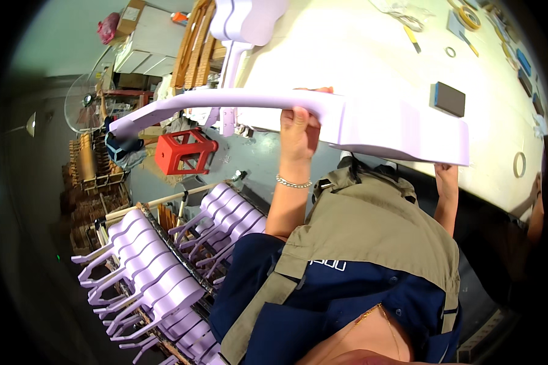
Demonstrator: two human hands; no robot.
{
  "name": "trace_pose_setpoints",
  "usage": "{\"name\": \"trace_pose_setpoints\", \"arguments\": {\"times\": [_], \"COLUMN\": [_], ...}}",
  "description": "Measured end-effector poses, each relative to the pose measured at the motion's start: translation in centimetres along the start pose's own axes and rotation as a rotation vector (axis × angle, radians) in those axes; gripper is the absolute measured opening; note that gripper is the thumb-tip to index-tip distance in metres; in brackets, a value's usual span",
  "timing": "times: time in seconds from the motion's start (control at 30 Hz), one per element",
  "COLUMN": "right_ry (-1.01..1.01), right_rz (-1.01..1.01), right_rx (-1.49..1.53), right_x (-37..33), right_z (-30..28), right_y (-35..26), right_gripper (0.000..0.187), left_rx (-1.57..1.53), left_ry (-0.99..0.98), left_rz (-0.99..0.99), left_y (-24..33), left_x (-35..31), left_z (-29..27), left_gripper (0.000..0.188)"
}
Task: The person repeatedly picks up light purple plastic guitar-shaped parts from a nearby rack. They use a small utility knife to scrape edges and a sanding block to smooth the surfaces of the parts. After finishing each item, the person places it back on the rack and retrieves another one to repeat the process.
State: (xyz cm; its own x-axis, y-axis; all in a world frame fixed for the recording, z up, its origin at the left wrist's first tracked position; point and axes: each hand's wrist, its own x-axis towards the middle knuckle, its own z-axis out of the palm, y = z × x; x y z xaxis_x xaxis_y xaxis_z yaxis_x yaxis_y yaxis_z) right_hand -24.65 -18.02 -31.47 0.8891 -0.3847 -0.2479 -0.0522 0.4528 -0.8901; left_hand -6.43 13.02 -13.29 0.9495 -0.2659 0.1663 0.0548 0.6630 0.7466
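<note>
A lilac guitar (402,134) is held edge-on above the table's front edge, its neck stretching to the left. My left hand (299,129) grips it where the neck meets the body, the thumb on the near side and fingertips showing over the far edge. Beneath the body's right end, my right hand (446,174) holds on; most of its fingers are hidden behind the guitar. No strings are visible on it.
On the white table (347,48) lie a dark sanding block (449,99), a yellow-handled knife (411,39) and tape rolls (469,18). More lilac guitars (249,21) are at the back left. At lower left a rack holds several guitars (146,261). A red stool (182,151) and a person (125,149) are beyond.
</note>
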Motion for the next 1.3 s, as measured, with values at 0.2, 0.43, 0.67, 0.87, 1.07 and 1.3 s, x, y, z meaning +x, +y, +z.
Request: {"name": "trace_pose_setpoints", "arguments": {"times": [0.2,0.43,0.67,0.87,1.07,1.3], "right_ry": [0.021,0.016,-0.029,-0.070,-0.106,-0.154], "right_rz": [-0.030,-0.019,-0.001,0.035,0.090,0.211], "right_rx": [0.117,0.103,0.107,0.126,0.146,0.172], "right_x": [0.0,0.7,1.3,1.8,2.0,1.8], "right_z": [-0.5,-0.3,0.4,1.3,1.6,2.0], "right_y": [0.7,0.1,0.1,0.2,0.4,0.4], "right_gripper": [0.068,0.064,0.056,0.050,0.044,0.040], "left_rx": [0.079,-0.013,0.356,0.406,0.364,0.121], "left_ry": [-0.058,-0.129,-0.020,-0.033,0.026,-0.002], "left_rz": [-0.071,-0.054,-0.052,-0.092,-0.051,0.000], "left_y": [-0.9,-1.2,0.1,0.5,0.7,2.1], "left_x": [-0.2,0.2,-0.4,-0.5,-0.7,0.6], "left_z": [1.0,2.4,4.0,4.0,4.5,4.5], "left_gripper": [0.048,0.055,0.064,0.064,0.055,0.049]}}
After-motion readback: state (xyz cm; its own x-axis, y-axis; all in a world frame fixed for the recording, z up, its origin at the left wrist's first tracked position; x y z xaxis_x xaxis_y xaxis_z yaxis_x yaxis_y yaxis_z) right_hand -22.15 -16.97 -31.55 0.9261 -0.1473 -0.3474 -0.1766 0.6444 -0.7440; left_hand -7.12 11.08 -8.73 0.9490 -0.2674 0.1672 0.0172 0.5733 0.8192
